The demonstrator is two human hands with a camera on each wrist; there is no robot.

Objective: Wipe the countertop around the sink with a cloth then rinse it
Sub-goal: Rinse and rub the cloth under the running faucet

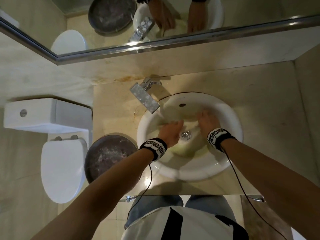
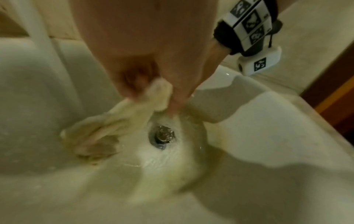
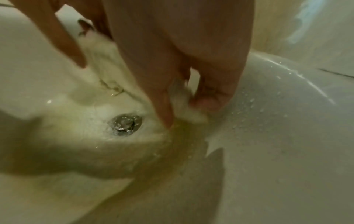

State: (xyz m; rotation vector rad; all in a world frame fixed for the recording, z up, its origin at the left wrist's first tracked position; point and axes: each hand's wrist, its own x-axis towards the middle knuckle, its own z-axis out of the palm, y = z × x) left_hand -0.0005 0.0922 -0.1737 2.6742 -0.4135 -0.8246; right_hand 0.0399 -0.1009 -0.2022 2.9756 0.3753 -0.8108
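Observation:
A wet, pale yellowish cloth (image 2: 107, 122) lies stretched in the white round sink (image 1: 190, 172), just behind the metal drain (image 1: 186, 135). My left hand (image 1: 173, 127) pinches one end of the cloth between thumb and fingers (image 2: 134, 84). My right hand (image 1: 204, 120) pinches the other end (image 3: 182, 98) between thumb and fingers. Water (image 2: 38, 30) runs from the chrome faucet (image 1: 145, 97) into the basin, and yellowish water pools near the drain (image 3: 124, 124). The beige countertop (image 1: 259, 118) surrounds the sink.
A dark round bowl (image 1: 110, 156) sits on the counter's left end beside the sink. A white toilet (image 1: 64, 170) stands further left. A mirror (image 1: 155, 23) runs along the back wall, and a side wall (image 1: 308, 118) closes the right.

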